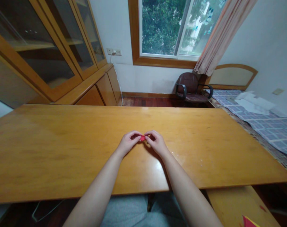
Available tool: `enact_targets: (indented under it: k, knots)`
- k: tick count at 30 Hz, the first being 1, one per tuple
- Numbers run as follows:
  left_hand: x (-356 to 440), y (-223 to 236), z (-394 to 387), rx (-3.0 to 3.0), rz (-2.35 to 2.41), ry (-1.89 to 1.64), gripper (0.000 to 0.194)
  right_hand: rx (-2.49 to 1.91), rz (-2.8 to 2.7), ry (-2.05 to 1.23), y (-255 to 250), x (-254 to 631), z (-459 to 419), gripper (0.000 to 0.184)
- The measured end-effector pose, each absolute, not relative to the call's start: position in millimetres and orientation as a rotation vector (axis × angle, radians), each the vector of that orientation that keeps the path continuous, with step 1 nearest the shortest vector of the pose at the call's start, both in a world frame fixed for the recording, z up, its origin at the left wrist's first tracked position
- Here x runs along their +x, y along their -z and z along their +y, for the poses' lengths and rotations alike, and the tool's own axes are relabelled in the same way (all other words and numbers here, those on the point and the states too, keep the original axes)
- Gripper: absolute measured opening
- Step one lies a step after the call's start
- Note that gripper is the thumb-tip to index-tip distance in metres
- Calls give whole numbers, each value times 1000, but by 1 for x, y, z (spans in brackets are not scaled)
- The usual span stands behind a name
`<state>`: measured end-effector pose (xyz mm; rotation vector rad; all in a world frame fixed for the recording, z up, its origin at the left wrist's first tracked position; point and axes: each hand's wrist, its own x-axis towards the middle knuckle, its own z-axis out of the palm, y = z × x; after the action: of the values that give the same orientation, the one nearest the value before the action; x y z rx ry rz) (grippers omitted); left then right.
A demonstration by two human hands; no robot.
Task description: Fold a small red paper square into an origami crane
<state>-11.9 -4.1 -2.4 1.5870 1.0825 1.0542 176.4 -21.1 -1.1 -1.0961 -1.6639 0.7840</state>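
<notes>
A small red piece with a bit of yellow at its top edge, perhaps folded paper (142,138), is held between my two hands over the middle of the wooden table (63,151). My left hand (129,142) pinches its left side with thumb and fingertips. On the other side, the thumb and fingers of my right hand (156,142) close on its right edge. The fingertips cover part of the piece, so its full shape is hidden.
At the lower right, a red and yellow piece (249,222) lies on a lower wooden surface (238,201). Small pale flecks (201,162) dot the tabletop right of my hands. Beyond the table stand a cabinet (86,75), an office chair (190,86) and a bed (259,116).
</notes>
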Motion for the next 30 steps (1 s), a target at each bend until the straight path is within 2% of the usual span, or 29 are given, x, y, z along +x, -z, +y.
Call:
enact_targets:
  k: [7,30]
  knots:
    - [-13,2,-4,1508,1112,-1105,20,-1112,-1599,-985,5,176,-20,20]
    - [-16,-1,-4,1436,1043,-996,26,-1075,-1489,-1189,1,175,-22,15]
